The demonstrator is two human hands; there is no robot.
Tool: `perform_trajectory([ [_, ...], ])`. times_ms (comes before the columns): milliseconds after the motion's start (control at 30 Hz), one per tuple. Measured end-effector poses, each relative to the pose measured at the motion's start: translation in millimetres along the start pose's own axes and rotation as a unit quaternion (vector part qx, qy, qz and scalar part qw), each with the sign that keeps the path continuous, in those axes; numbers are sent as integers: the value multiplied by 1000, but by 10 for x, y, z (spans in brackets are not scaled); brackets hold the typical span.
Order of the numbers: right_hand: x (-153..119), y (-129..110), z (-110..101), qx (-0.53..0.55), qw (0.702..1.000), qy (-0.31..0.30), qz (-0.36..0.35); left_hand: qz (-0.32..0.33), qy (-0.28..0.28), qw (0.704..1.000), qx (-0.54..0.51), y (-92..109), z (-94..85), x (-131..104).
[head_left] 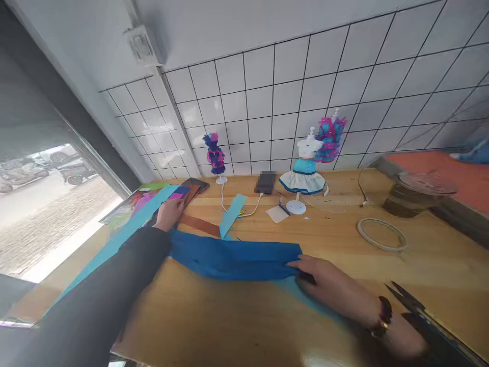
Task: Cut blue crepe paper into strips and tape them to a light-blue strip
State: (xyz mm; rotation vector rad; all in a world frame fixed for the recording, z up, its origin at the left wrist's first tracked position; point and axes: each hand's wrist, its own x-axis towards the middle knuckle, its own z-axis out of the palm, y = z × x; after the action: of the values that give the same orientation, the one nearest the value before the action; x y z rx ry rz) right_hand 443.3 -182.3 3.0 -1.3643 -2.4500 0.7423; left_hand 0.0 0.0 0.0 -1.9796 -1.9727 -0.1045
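A dark blue sheet [233, 259] stretches across the wooden table. My right hand [324, 283] holds its right end, thumb and fingers closed on the edge. At the upper left, my left hand [170, 214] is closed beside the pile of coloured sheets; what its fingers grip is too small to make out. A long light blue strip [122, 234] runs diagonally past my left hand and under my left sleeve. Beyond the blue sheet lie a brown strip [200, 225] and a folded light blue piece [232, 214]. More light blue material shows below the right end of the blue sheet.
Scissors [414, 303] lie open at the right, near my wrist. A tape ring [382, 248] and a brown roll [416, 196] sit behind them. Along the wall stand small dress forms [216, 158] [304, 165]. A white cable [252, 210] crosses the back. A window is left.
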Motion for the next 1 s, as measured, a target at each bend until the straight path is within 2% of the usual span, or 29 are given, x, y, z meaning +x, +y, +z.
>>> perform_trajectory([
  [233, -33, -28, 4, 8, 1000, 0, 5, 54, -32, 998, 20, 86, 88, 17],
  [767, -47, -72, -9, 18, 1000, 4, 5, 77, -32, 993, 87, 62, 43, -47],
  [1000, -35, -78, -12, 22, 1000, 0, 3, 72, -47, 992, 92, -16, 30, -86],
])
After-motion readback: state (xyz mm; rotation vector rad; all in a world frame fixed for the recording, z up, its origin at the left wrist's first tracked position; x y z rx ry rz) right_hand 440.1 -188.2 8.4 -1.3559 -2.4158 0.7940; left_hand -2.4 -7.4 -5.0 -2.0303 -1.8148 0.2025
